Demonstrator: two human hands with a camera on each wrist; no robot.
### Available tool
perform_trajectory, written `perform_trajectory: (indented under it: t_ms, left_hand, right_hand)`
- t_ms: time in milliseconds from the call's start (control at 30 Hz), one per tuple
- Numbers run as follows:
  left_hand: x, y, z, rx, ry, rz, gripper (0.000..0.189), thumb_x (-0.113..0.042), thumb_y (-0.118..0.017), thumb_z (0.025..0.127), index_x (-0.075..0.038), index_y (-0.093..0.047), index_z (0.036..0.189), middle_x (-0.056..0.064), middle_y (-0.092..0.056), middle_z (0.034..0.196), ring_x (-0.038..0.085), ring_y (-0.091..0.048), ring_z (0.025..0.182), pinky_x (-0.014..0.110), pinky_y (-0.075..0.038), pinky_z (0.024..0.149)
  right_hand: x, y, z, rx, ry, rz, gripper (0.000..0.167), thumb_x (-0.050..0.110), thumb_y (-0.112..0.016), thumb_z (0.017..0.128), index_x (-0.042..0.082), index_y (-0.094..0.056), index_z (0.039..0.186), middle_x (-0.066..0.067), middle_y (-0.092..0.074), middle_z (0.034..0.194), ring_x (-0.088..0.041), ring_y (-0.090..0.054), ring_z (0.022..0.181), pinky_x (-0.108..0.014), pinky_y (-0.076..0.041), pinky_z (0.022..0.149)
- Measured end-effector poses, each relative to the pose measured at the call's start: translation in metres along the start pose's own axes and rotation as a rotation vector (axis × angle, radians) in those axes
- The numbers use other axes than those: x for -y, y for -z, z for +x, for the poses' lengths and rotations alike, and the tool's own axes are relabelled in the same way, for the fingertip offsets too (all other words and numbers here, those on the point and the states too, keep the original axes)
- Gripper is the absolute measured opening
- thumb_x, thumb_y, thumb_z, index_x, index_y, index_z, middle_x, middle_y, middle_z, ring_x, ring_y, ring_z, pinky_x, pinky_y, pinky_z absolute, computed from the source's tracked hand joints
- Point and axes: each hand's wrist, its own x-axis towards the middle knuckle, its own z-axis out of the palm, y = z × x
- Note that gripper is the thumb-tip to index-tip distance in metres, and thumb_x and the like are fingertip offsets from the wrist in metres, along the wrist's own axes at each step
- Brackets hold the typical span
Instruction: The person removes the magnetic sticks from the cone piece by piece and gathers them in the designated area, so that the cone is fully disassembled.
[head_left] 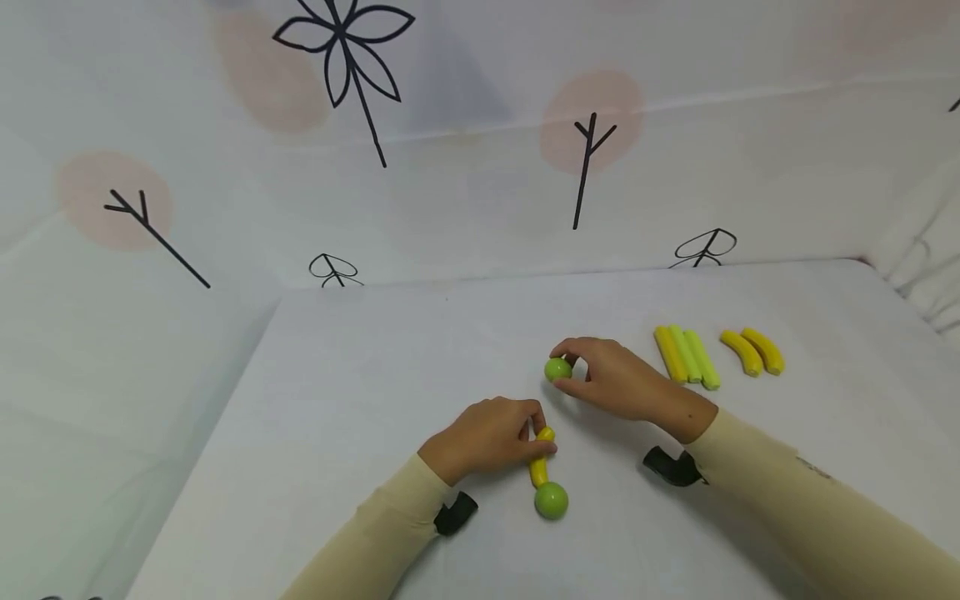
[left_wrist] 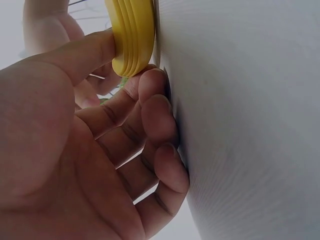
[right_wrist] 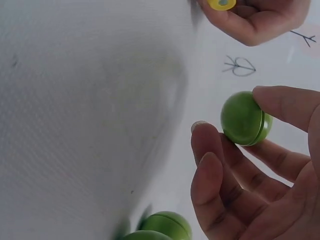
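My left hand [head_left: 487, 437] pinches a yellow toy banana [head_left: 538, 472] between thumb and fingers, low over the white table. In the left wrist view the banana [left_wrist: 134, 37] shows ridged sides, and the other fingertips curl down at the tabletop. A green ball [head_left: 551, 501] lies right at the banana's near end. Farther back and to the right, my right hand [head_left: 611, 377] holds another green ball [head_left: 557, 369] by thumb and fingertips. The right wrist view shows a seam around this held ball [right_wrist: 243, 118].
Two more green balls [right_wrist: 172, 225] appear low in the right wrist view, hidden in the head view. Beyond my right forearm lie a yellow stick [head_left: 670, 354], two pale green sticks [head_left: 701, 360] and two toy bananas [head_left: 763, 350]. A printed cloth [head_left: 465, 200] hangs behind the table.
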Motion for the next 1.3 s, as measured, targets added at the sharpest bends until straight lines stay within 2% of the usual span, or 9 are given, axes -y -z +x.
perform_trajectory:
  t_ms: [167,400,633,1300]
  left_hand:
    - [-0.001,-0.001,0.000,-0.001,0.002,0.002,0.019,-0.039,-0.072,0.091,-0.023,-0.062,0.093,-0.010,-0.053,0.063,0.005,-0.046,0.055,0.021,-0.036,0.052]
    - [-0.001,-0.001,0.001,-0.011,-0.005,0.015,0.019,-0.040,-0.071,0.092,-0.022,-0.063,0.093,-0.010,-0.052,0.061,0.005,-0.045,0.054,0.021,-0.034,0.051]
    - [-0.001,-0.002,0.001,-0.017,-0.006,0.023,0.020,-0.040,-0.071,0.092,-0.022,-0.063,0.095,-0.010,-0.052,0.062,0.005,-0.046,0.055,0.021,-0.035,0.051]
    - [0.000,-0.002,0.003,-0.019,-0.019,0.032,0.020,-0.042,-0.070,0.093,-0.023,-0.063,0.094,-0.011,-0.051,0.061,0.004,-0.045,0.053,0.020,-0.034,0.050]
  right_hand:
    - [-0.003,-0.005,0.004,0.004,0.006,-0.043,0.034,0.019,-0.072,0.092,0.005,-0.064,0.122,-0.005,-0.070,0.102,-0.015,-0.058,0.082,-0.029,-0.049,0.072]
    - [-0.007,-0.008,0.008,0.015,-0.005,-0.079,0.032,0.019,-0.073,0.091,0.005,-0.065,0.119,-0.004,-0.070,0.100,-0.014,-0.057,0.080,-0.029,-0.049,0.072]
    - [-0.010,-0.009,0.012,0.031,-0.031,-0.105,0.035,0.019,-0.073,0.091,0.004,-0.065,0.121,-0.005,-0.069,0.103,-0.016,-0.060,0.088,-0.036,-0.053,0.081]
    - [-0.010,-0.011,0.015,0.021,-0.039,-0.119,0.036,0.020,-0.073,0.091,0.002,-0.065,0.121,-0.007,-0.067,0.105,-0.017,-0.060,0.089,-0.037,-0.053,0.081]
